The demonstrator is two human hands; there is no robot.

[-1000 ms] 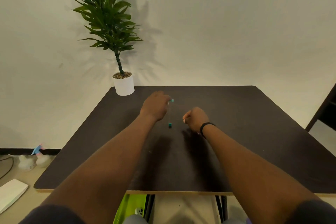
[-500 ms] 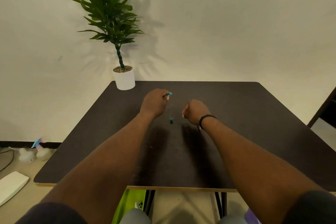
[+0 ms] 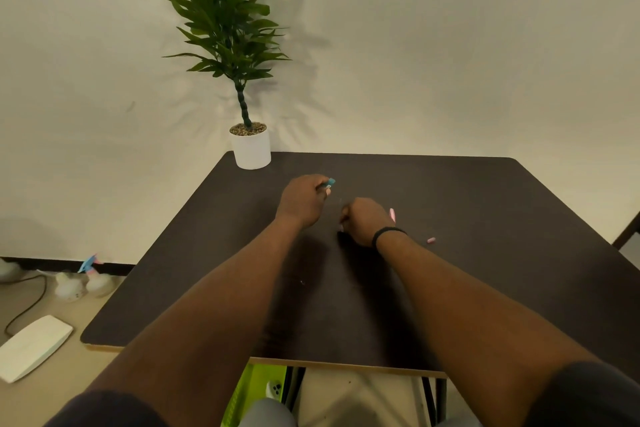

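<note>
My left hand (image 3: 304, 199) hovers over the middle of the dark table (image 3: 485, 204) and pinches a small teal piece (image 3: 330, 182) between thumb and fingertips. To its right, my right hand (image 3: 367, 220), with a black band on the wrist, is curled, and its fingertips pinch down at the tabletop. A second small teal piece seen there earlier is now hidden under those fingers. Two small pink pieces lie on the table: one (image 3: 392, 215) just behind the right hand, the other (image 3: 430, 240) to the right of the wrist.
A potted plant in a white pot (image 3: 251, 149) stands at the table's far left corner against the wall. On the floor at left lie a white flat device (image 3: 33, 345), a cable and small bottles (image 3: 83, 282). A green object (image 3: 256, 388) sits under the table's near edge.
My right hand has shifted left and forward onto the spot where the second teal piece lay, covering it. Two pink pieces have come into view. My left hand barely moved.
</note>
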